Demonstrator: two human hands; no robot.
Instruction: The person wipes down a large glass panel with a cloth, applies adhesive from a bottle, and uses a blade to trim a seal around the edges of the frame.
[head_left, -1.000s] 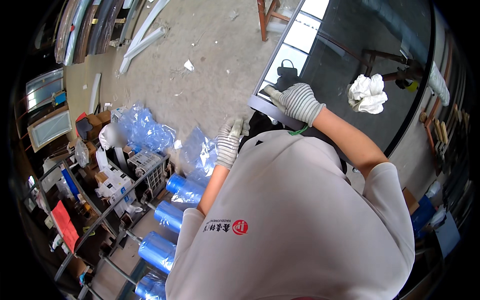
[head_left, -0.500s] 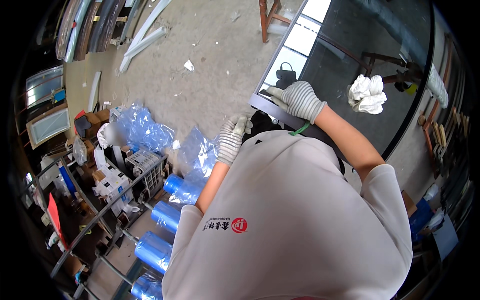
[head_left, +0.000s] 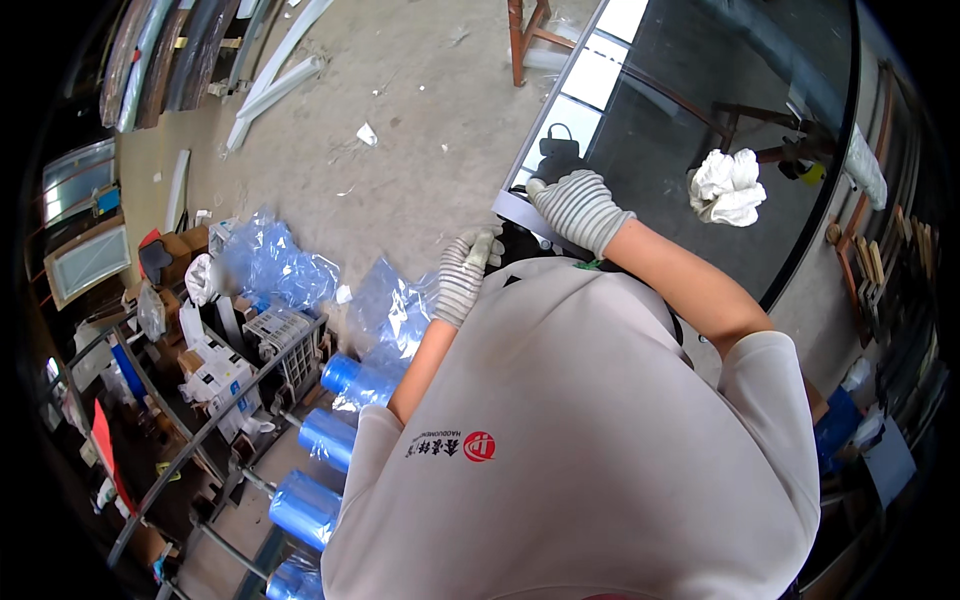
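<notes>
My left hand [head_left: 464,277], in a white and grey striped work glove, is closed beside the front of my light grey shirt. Its fingers curl inward, and whatever they hold is hidden. My right hand [head_left: 580,212], gloved the same way, bends over the near left corner of a large dark glass panel [head_left: 660,190]. Its fingers are drawn together near the panel's pale grey edge strip [head_left: 520,210]; what lies between them does not show. On the glass, to the right of that hand, rests a crumpled white cloth [head_left: 727,187].
Blue plastic film [head_left: 275,262] lies in heaps on the floor at left. Several blue film-wrapped rolls [head_left: 305,508] stick out from a metal rack [head_left: 190,430]. Long wrapped profiles [head_left: 150,65] stand at the far left. A brown trestle [head_left: 518,40] stands beyond the panel.
My right hand has shifted slightly down and left at the panel's corner, and its fingers have drawn closer together. My left hand has barely moved. The whole view has shifted slightly.
</notes>
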